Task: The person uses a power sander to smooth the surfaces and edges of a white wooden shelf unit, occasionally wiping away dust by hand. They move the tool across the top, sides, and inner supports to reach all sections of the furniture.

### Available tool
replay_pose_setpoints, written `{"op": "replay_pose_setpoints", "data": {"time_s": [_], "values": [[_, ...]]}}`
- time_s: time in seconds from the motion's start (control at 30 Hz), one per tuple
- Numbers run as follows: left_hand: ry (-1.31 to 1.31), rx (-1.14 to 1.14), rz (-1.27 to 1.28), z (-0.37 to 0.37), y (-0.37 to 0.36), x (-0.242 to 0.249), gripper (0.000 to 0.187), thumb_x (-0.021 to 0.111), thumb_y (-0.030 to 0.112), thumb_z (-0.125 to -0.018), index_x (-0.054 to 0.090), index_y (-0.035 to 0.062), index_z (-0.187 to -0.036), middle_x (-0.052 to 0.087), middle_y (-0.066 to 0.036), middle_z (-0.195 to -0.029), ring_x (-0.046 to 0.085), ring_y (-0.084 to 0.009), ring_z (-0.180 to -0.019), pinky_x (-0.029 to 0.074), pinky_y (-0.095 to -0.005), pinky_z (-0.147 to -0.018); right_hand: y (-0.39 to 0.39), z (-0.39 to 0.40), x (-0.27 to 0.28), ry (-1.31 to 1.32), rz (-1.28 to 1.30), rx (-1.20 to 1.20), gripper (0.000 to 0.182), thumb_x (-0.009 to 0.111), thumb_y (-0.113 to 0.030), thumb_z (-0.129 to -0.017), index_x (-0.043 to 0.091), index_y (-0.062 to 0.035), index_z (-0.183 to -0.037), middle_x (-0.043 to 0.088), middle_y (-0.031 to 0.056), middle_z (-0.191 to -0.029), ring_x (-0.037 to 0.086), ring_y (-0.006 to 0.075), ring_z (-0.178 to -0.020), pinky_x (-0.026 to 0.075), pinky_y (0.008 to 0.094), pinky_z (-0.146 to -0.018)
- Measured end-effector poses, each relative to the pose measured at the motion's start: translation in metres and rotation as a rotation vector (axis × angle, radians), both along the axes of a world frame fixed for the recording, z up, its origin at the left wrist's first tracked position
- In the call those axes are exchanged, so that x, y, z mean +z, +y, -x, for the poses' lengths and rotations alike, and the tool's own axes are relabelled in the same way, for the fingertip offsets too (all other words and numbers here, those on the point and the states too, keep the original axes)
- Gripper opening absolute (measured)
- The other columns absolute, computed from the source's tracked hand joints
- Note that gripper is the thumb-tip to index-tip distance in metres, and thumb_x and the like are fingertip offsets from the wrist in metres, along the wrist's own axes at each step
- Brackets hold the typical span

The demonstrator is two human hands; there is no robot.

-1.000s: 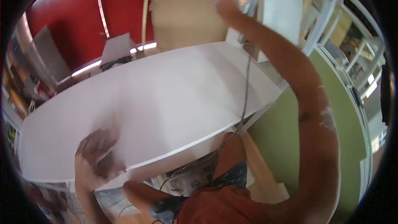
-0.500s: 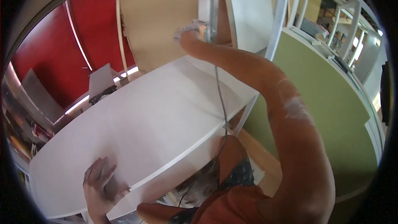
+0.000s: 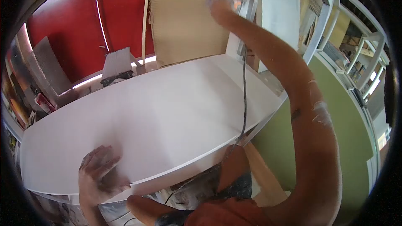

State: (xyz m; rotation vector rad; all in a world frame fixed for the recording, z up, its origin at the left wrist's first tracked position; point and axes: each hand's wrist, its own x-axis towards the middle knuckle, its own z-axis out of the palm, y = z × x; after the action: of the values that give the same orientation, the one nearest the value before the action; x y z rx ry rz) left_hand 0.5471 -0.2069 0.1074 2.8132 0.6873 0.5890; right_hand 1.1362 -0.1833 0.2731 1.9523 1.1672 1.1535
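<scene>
My right hand (image 3: pixel 221 6), stretched far forward, is closed around a dusty corded power sander (image 3: pixel 237 3) with an orange part. The hand and tool are blurred and small. They are beside a pale upright post (image 3: pixel 250 6) at the far end of a long white panel (image 3: pixel 167 109). From the tool a dark cord (image 3: pixel 245 96) hangs down across the panel's right part. My left hand (image 3: pixel 99 171) lies at the panel's near edge, fingers extended over the white surface, holding nothing. White dust coats its fingers, and a white smear marks my right arm.
Behind the panel are a brown corrugated sheet (image 3: pixel 188 21) and red doors (image 3: pixel 75 25). A small grey stool (image 3: pixel 117 60) stands past the far edge. At the right is a green board (image 3: pixel 322 129). My knees are below the near edge, close to the cord.
My right hand with the sander has moved upward along the post. The camera view has shifted, and my left hand stays at the near edge of the panel.
</scene>
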Motion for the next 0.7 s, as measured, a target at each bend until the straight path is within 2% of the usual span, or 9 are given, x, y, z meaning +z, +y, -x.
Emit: {"op": "replay_pose_setpoints", "data": {"time_s": [0.03,0.1,0.17,0.33,0.4,0.5,0.57,0.63,0.7], "values": [[0.007,-0.019,0.012,0.001,0.001,0.001,0.074,0.094,0.05,-0.059,0.08,0.012,-0.12,0.067,-0.017,-0.139,0.059,-0.0443,-0.132,0.049,-0.0564,-0.108,0.008,-0.01,-0.022,0.039,0.031,-0.022,0.043,0.069,-0.015,-0.09,0.071,-0.0086,-0.132,0.057,0.0242,-0.149,0.074,0.0316,-0.102,0.059,0.042,-0.07],[0.019,-0.033,0.015,0.001,0.001,0.002,0.073,0.094,0.05,-0.059,0.08,0.0124,-0.121,0.067,-0.017,-0.139,0.059,-0.0441,-0.132,0.049,-0.0566,-0.108,0.028,-0.052,-0.081,0.082,-0.016,0.118,0.04,0.069,-0.014,-0.089,0.075,-0.0079,-0.128,0.055,0.0248,-0.152,0.074,0.0327,-0.101,0.059,0.0407,-0.07],[0.017,-0.033,0.018,0.0,0.001,0.003,0.073,0.095,0.047,-0.058,0.08,0.0127,-0.121,0.068,-0.015,-0.139,0.059,-0.0438,-0.132,0.048,-0.0564,-0.108,0.018,-0.053,-0.119,0.08,0.043,0.172,0.042,0.067,-0.012,-0.09,0.074,-0.0105,-0.131,0.051,0.0273,-0.156,0.075,0.0329,-0.099,0.061,0.0423,-0.069],[0.003,-0.035,-0.002,0.0,0.0,0.003,0.074,0.097,0.041,-0.055,0.08,0.0148,-0.123,0.068,-0.014,-0.138,0.06,-0.0429,-0.132,0.048,-0.0548,-0.109,-0.004,-0.032,-0.161,0.155,0.047,0.163,0.046,0.065,-0.009,-0.091,0.071,-0.02,-0.136,0.046,0.0272,-0.159,0.077,0.0319,-0.095,0.062,0.0441,-0.071],[-0.002,-0.043,-0.023,0.001,-0.001,0.002,0.075,0.097,0.04,-0.054,0.08,0.0155,-0.123,0.068,-0.014,-0.139,0.06,-0.0426,-0.132,0.048,-0.0542,-0.109,-0.014,-0.023,-0.155,0.152,0.096,0.152,0.048,0.064,-0.009,-0.092,0.069,-0.0229,-0.138,0.045,0.0261,-0.16,0.077,0.0316,-0.094,0.063,0.0449,-0.071],[0.005,-0.05,0.006,0.001,-0.001,0.003,0.076,0.096,0.041,-0.055,0.079,0.0161,-0.125,0.067,-0.015,-0.14,0.059,-0.0426,-0.132,0.048,-0.0539,-0.109,-0.021,-0.019,-0.127,0.084,0.193,-0.011,0.051,0.063,-0.012,-0.094,0.065,-0.0265,-0.143,0.043,0.0237,-0.163,0.076,0.0297,-0.094,0.061,0.0436,-0.07],[-0.014,-0.027,0.033,-0.001,-0.003,0.004,0.079,0.096,0.041,-0.054,0.078,0.0156,-0.126,0.066,-0.015,-0.14,0.059,-0.043,-0.132,0.048,-0.0539,-0.109,-0.021,-0.039,-0.099,0.142,0.048,0.12,0.05,0.062,-0.016,-0.095,0.063,-0.0274,-0.143,0.047,0.0218,-0.16,0.074,0.0289,-0.1,0.059,0.0437,-0.071],[-0.017,-0.036,0.025,-0.002,-0.006,0.003,0.079,0.096,0.04,-0.052,0.079,0.0147,-0.125,0.066,-0.017,-0.14,0.059,-0.043,-0.132,0.048,-0.0539,-0.109,-0.02,-0.035,-0.064,0.077,0.104,-0.013,0.049,0.061,-0.018,-0.096,0.063,-0.0282,-0.144,0.054,0.0184,-0.154,0.071,0.029,-0.105,0.057,0.0449,-0.072],[-0.036,-0.03,-0.005,0.002,-0.003,-0.005,0.079,0.097,0.039,-0.051,0.079,0.0139,-0.124,0.066,-0.018,-0.139,0.06,-0.043,-0.132,0.048,-0.054,-0.109,-0.003,-0.07,-0.043,0.073,0.052,0.098,0.044,0.062,-0.018,-0.095,0.067,-0.0225,-0.138,0.061,0.0156,-0.144,0.071,0.0303,-0.11,0.057,0.0466,-0.075]]}}
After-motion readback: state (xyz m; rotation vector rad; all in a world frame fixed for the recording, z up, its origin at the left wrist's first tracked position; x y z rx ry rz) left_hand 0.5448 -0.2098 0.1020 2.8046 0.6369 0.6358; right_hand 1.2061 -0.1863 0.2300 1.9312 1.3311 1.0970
